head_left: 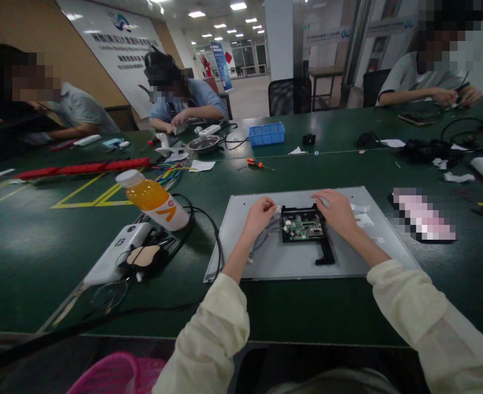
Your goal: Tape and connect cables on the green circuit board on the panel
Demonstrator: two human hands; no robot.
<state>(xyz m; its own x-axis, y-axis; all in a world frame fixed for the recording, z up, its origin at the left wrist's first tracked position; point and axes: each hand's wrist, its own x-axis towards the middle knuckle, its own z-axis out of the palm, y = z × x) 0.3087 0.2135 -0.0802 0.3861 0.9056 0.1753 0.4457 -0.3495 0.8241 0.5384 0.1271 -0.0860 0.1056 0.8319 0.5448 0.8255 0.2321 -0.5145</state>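
Note:
A green circuit board (305, 227) sits inside a black plastic frame (327, 251), which lies on a flat light-grey panel (262, 265). At the frame's upper left, my left hand (261, 213) is closed in a pinch; whatever is between its fingertips is too small to make out. Grey cables (262, 238) run beside the frame, below that hand. My right hand (335, 209) grips the frame's upper right corner, thumb and fingers bent about it. White labels or tape pieces (363, 220) lie on the panel to the right of this hand.
Left of the panel stand a tilted orange drink bottle (157, 202), a white power bank (118, 254) and black cables. A screwdriver (258, 163) and a blue basket (266, 134) lie beyond; a phone (424, 216) is at right. Several people work across the green table (307, 312).

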